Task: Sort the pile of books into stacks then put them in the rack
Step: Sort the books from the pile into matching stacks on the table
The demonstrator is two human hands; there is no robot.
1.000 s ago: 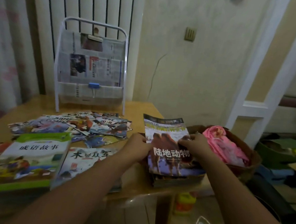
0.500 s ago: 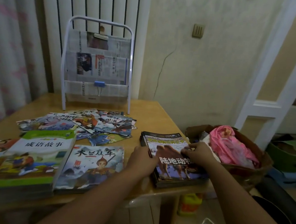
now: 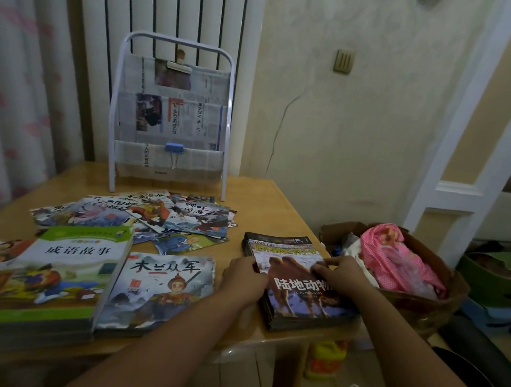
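Glossy camel book [image 3: 298, 288] now lies flat atop its stack [image 3: 304, 318] at the surface's right front corner; earlier we held it tilted. Our left hand [image 3: 244, 281] and right hand [image 3: 338, 273] pinch its side edges, squaring it. The rack [image 3: 173, 113] waits at the back edge.

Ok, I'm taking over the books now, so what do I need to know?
Left hand grips the left edge of the camel book stack; right hand rests curled fingers on its cover. Two more stacks sit at the table's near left: green book stack and warrior book stack. Loose thin books lie unsorted in front of the rack. No books are in the rack yet.
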